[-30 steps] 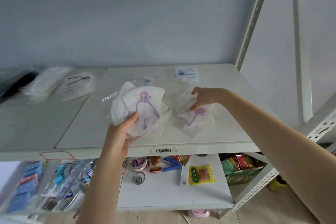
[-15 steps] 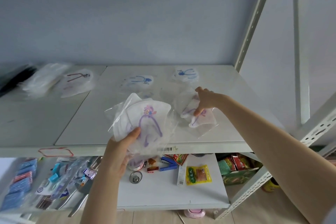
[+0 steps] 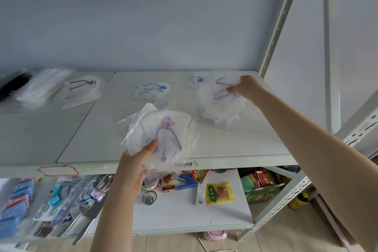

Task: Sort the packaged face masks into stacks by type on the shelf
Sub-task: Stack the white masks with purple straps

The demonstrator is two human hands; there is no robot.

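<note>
Although blur softens parts of the shelf (image 3: 225, 145), its masks can be counted, taking the barcode sticker (image 3: 192, 164) on its front lip as the mark for every place.

Just above and left of the sticker, the left hand (image 3: 133, 172) grips the purple-print packets (image 3: 165, 139): at least two, fanned (a second white edge shows behind the front one). The thumb presses on the front face, and the other fingers are hidden behind. The front packet is held off the board with its cartoon head toward the back wall and its purple loop trailing toward the wrist, so its long axis runs near to far.

Farther back and right of the sticker, the right hand (image 3: 245, 88) pinches the lone purple-print packet (image 3: 221, 104) by its upper edge. It hangs below the fingers, too smeared to give its axis, and I cannot tell whether its lower edge touches the board.

Two blue ones lie behind the sticker, near the wall. The left blue-print packet (image 3: 151, 90) is flat with its loop running left to right. The right blue-print packet (image 3: 199, 79) is half hidden behind the lone one.

Far left of the sticker lies one red-print packet (image 3: 81, 92), flat and lengthwise left to right. Beyond it are one blurred white pile (image 3: 43, 86) and one black pile (image 3: 14, 86).
</note>
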